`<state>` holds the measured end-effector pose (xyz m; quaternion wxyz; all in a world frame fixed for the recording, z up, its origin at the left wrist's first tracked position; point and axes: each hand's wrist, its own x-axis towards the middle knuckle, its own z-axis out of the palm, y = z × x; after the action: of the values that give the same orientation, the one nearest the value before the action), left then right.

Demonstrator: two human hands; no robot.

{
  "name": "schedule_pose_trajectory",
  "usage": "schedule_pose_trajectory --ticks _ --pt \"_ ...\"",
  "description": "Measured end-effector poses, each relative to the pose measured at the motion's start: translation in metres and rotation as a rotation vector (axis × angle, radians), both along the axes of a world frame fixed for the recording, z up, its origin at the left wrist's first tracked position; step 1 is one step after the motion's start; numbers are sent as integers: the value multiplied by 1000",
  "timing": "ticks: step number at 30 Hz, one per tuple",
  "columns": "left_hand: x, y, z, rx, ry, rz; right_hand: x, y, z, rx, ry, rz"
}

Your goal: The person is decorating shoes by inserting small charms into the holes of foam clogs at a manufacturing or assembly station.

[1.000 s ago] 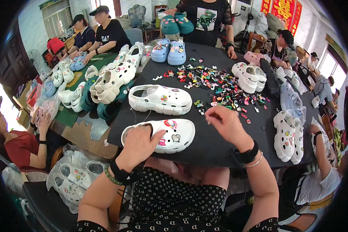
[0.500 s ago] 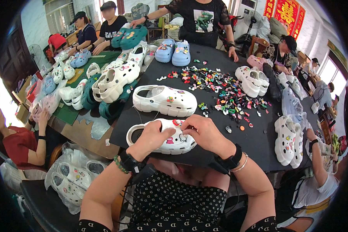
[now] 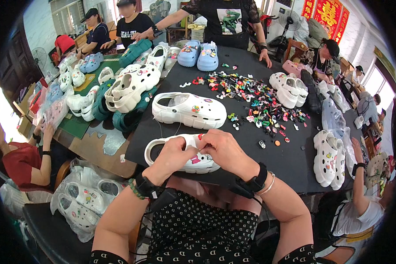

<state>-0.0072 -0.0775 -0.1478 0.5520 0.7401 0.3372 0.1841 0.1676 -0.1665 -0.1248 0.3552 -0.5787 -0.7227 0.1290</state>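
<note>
1. White clog [image 3: 184, 152] lies on its sole at the near edge of the black counter [image 3: 290, 163], toe to the right, small charms on its top.
2. Left hand [image 3: 171, 157] grips the clog's middle from above, fingers curled over it.
3. Right hand [image 3: 225, 151] rests on the toe end, fingertips pinched together against the clog, touching the left hand's fingers.
4. Just beyond lies a second white clog [image 3: 190, 110].
5. Far right of that, a scatter of coloured charms [image 3: 259, 99] covers the counter.
6. A heap of white and green clogs [image 3: 127, 90] sits far left.
</note>
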Motion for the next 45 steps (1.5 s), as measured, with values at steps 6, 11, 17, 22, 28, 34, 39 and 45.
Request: schedule_pose_trajectory --ticks 6,11,17,22,28,34,39,45 --pt "-2 1 -3 55 -4 -37 2 8 -4 103 -28 45" --pt "-1 -4 -3 85 -27 -18 4 10 -8 237 -85 -39" --pt "-1 -12 9 24 -57 -10 9 10 -3 3 63 -136" --pt "3 -10 4 23 -72 39 15 6 4 -293 258 -79" --pt "10 -8 -3 168 -134 98 32 5 -11 -265 393 76" --pt "10 -12 2 248 -67 127 31 11 -7 -417 518 50" --pt "4 -16 -6 305 -29 145 20 13 -7 -375 436 -66" --pt "-3 -27 -10 409 -2 147 11 18 2 -356 242 -115"
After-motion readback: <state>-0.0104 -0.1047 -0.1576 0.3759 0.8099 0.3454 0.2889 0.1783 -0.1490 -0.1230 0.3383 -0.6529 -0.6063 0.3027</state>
